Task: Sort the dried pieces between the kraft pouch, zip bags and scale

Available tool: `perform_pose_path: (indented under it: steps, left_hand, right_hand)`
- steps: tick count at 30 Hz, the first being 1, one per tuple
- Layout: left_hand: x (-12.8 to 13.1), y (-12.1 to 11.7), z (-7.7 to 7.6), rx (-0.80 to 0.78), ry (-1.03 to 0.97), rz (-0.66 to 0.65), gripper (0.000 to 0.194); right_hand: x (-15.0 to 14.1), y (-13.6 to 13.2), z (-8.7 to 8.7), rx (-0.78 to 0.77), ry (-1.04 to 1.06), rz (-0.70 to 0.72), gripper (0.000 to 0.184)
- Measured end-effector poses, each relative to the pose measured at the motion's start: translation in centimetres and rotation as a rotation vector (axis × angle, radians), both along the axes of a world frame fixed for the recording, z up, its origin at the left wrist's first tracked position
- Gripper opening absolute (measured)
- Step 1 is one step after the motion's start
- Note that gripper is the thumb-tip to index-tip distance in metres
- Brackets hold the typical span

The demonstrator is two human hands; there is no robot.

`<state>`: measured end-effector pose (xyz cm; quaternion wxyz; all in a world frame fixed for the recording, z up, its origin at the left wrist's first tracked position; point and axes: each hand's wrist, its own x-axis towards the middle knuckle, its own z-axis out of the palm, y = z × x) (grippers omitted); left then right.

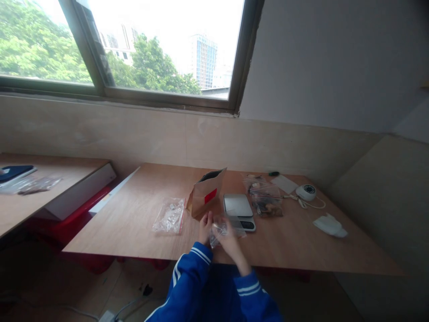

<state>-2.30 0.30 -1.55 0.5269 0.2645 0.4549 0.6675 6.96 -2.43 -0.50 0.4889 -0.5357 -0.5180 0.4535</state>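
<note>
A small clear plastic bag [224, 230] is held between both hands just above the near edge of the worktop [295, 243]; the left hand [205, 225] pinches its left side and the right hand [231, 241] grips it from below. Just behind it stand a brown paper pouch [207, 195] and a digital scale [238, 208], with a zip bag [169, 216] lying further left
</note>
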Motion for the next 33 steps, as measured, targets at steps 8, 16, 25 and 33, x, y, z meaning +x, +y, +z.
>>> perform_pose_path:
  steps: [8,16,25,33]
  left_hand:
    - [0.2,0.0,0.1,-0.042,-0.041,0.02,0.049]
    - [0.2,0.2,-0.8,0.009,-0.019,0.002,0.047]
    - [0.2,0.1,-0.6,0.031,-0.011,0.003,0.046]
    - [0.3,-0.7,0.5,0.003,-0.001,-0.01,0.049]
  right_hand:
    - [3.2,-0.3,3.4,0.007,0.137,0.058,0.052]
    - [7.7,-0.9,5.3,-0.039,0.12,0.13,0.047]
    - [8.3,-1.9,13.7,0.08,0.035,0.211,0.034]
    - [0.6,6.0,20.3,0.637,-0.295,0.032,0.026]
